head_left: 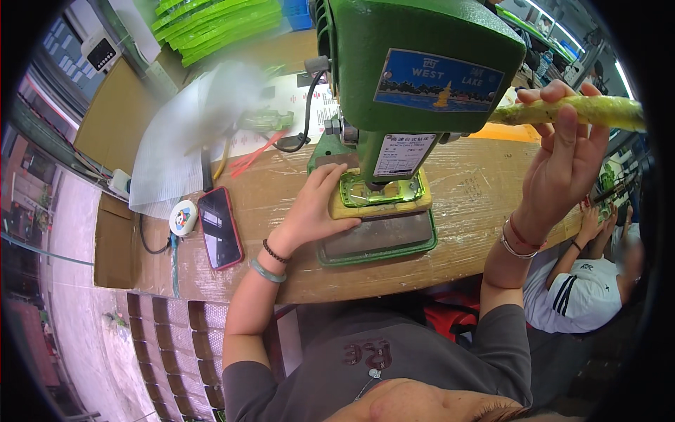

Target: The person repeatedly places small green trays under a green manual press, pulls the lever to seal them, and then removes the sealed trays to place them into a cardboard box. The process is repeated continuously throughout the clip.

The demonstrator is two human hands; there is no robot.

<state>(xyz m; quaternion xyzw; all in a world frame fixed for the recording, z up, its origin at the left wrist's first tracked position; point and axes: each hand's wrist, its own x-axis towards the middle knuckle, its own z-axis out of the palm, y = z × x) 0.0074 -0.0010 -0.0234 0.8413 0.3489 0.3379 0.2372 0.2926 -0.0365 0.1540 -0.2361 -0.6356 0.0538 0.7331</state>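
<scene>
A green bench drill press (429,42) stands in front of me, its head over a dark metal base plate (376,239). On that base lies a yellowish block (394,209) carrying a clear green plastic part (358,193), right below the drill's spindle. My left hand (320,207) grips the block's left end, thumb along its front edge. Raised at the right, my right hand (566,151) has its fingers and thumb around the press's lever (605,112), wrapped in yellow-green. The drill tip, where it meets the part, is too small to make out.
Left of the press lie a phone (221,228), a round white case (183,217), a cable and red strips (260,151). Behind are translucent wrapping (186,133), green plastic pieces (271,119) and a stack of bright green packets (218,28). Another person (583,288) works at the right.
</scene>
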